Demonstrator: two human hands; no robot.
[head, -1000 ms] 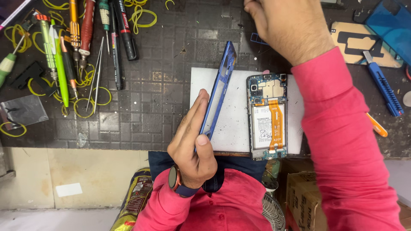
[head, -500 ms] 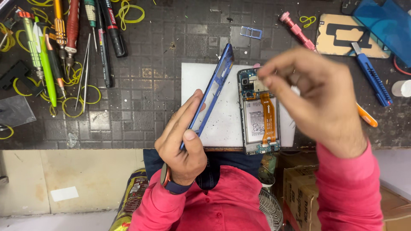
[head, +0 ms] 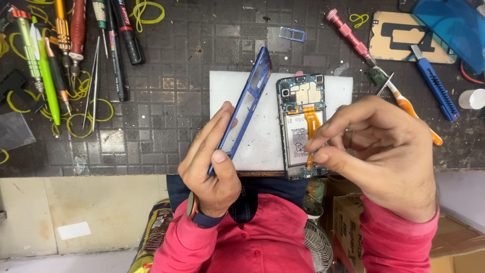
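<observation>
left hand (head: pixel 209 169) gripping blue phone frame (head: pixel 247 101), tilted up on edge | right hand (head: pixel 384 149) pinching fingertips over opened phone (head: pixel 301 126) lying flat on white pad (head: pixel 237 96) | screwdrivers (head: pixel 76 40), rubber bands way back on dark mat (head: pixel 177 60)

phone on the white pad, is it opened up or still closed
Opened up. The phone lies on the white pad with its battery, orange flex cable and circuit board bare; the left hand holds the blue frame apart.

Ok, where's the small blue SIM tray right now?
In the head view, the small blue SIM tray lies on the dark mat, just above the white pad, left of the pink screwdriver.
</observation>
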